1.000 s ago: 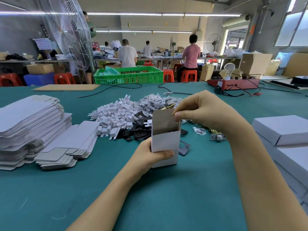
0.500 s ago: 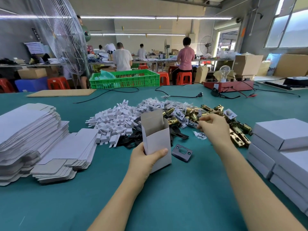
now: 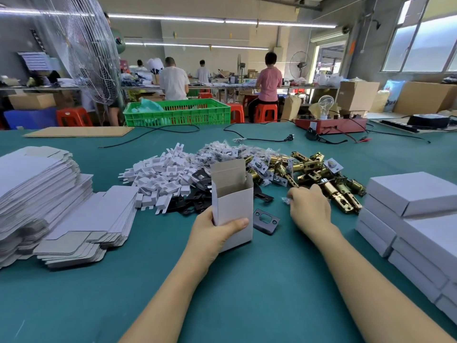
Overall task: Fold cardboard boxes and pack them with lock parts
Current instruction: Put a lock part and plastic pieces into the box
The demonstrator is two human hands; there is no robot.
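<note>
Two hands share the work: the left hand (image 3: 214,235) grips a small white cardboard box (image 3: 232,199) upright on the green table (image 3: 247,305), thumb across its front face and top flaps open, while the right hand (image 3: 310,210) reaches into the edge of the pile of brass latch bolts (image 3: 319,174), fingers curled down over the parts. Whether it has actually pinched one I cannot tell, since the fingertips are hidden behind the knuckles. The likeliest trouble is a snag: the latches lie tangled with bagged screw packets (image 3: 247,154), so lifting one could drag a neighbour or a small clear bag (image 3: 286,199) along and scatter pieces across the cloth. A heavy latch dropped carelessly could also burst the folded bottom, and the tall rear flap may catch the part on its way in. A black strike plate (image 3: 266,221) sits just beside the box and could be knocked. Further out, white plastic inserts (image 3: 160,174) and flat box blanks (image 3: 49,194) lie to the left, closed white boxes (image 3: 420,219) to the right.
</note>
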